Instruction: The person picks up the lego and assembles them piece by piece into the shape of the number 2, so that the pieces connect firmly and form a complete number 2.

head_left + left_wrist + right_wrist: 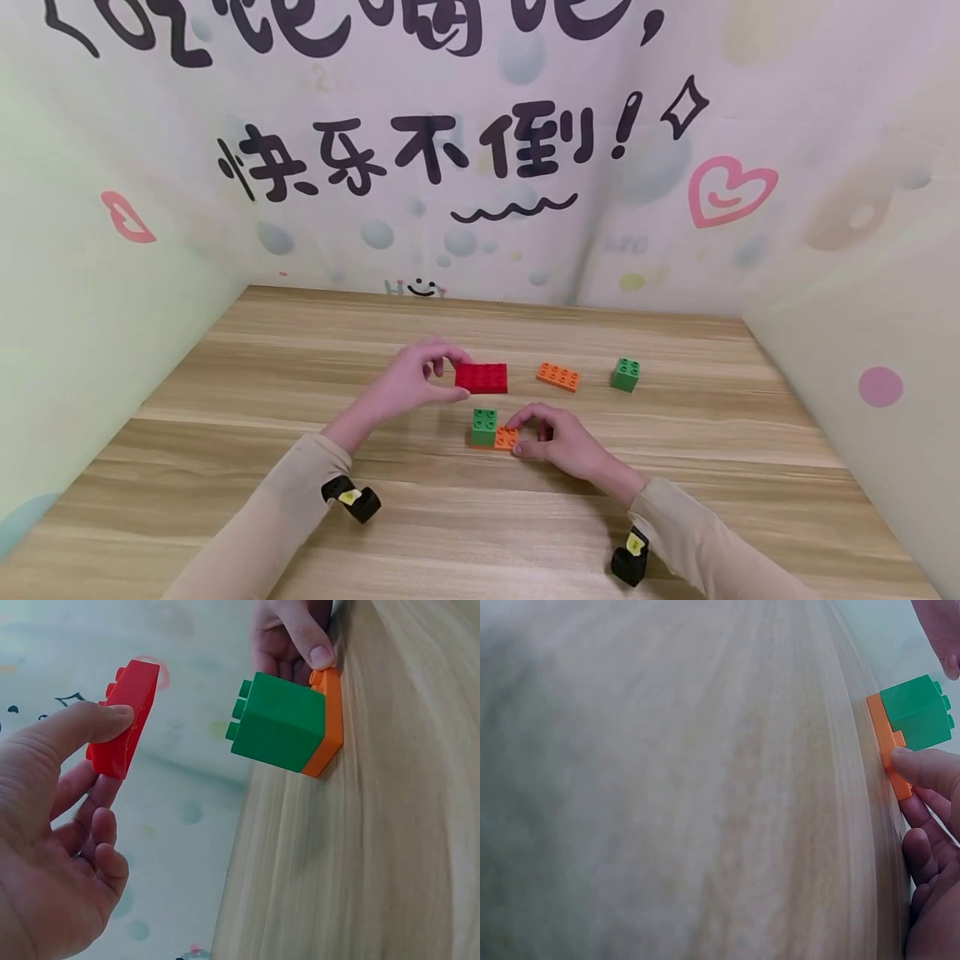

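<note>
My left hand [416, 375] pinches a red toy brick [482, 378] by its left end, thumb on one side and fingers on the other. In the left wrist view the red brick [126, 720] is held up off the table. My right hand [558, 439] pinches the right end of a flat orange brick [507, 437] on the table. A green block [484, 426] sits on the orange brick's left half, its studs up, while the right half's studs are bare. The right wrist view shows the thumb [926, 766] against the orange piece's edge.
Another flat orange brick [558, 377] lies farther back on the wooden table [300, 350]. To its right stands a second green block [626, 375]. A printed cloth wall [420, 183] rises behind the table.
</note>
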Demonstrator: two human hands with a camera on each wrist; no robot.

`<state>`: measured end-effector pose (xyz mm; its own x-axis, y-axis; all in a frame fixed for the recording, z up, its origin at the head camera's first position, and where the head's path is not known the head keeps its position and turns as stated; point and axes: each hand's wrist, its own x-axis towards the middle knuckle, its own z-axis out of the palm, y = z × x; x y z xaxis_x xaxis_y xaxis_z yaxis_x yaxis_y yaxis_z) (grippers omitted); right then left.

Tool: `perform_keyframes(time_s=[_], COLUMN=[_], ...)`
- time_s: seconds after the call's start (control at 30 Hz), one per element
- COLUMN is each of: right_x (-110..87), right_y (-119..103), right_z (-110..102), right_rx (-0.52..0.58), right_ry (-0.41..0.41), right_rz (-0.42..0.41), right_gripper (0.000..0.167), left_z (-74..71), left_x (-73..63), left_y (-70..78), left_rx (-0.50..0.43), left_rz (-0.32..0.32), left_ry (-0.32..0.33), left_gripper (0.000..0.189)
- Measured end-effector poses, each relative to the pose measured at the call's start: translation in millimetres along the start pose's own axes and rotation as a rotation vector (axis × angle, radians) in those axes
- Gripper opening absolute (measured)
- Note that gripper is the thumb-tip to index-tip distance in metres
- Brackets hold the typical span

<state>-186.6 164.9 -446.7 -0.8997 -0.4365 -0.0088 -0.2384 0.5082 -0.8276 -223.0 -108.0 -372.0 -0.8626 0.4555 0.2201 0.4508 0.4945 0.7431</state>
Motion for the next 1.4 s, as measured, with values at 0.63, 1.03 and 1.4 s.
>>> perform_keyframes(time_s=[0.63,1.03,1.4], right_x=[0.0,0.8,0.3], right_y=[-1.5,0.7,-0.4], right_z=[-0.1,0.5,0.3], right_rx=[0.004,-0.024,-0.021], right_ry=[-0.005,0.006,0.007], right_rz=[-0.007,-0.014,-0.010], right_gripper=[0.025,0.026,0.028], left_z=[21.0,30.1,36.4], left_x=[-3.8,-8.6,-13.4], left_y=[-4.3,-9.3,-11.6], left_rx=[0.024,0.051,0.007], left_rz=[0.048,0.013,0.031], left_ry=[0.019,0.000,-0.013], left_gripper=[0.035,0.036,0.032])
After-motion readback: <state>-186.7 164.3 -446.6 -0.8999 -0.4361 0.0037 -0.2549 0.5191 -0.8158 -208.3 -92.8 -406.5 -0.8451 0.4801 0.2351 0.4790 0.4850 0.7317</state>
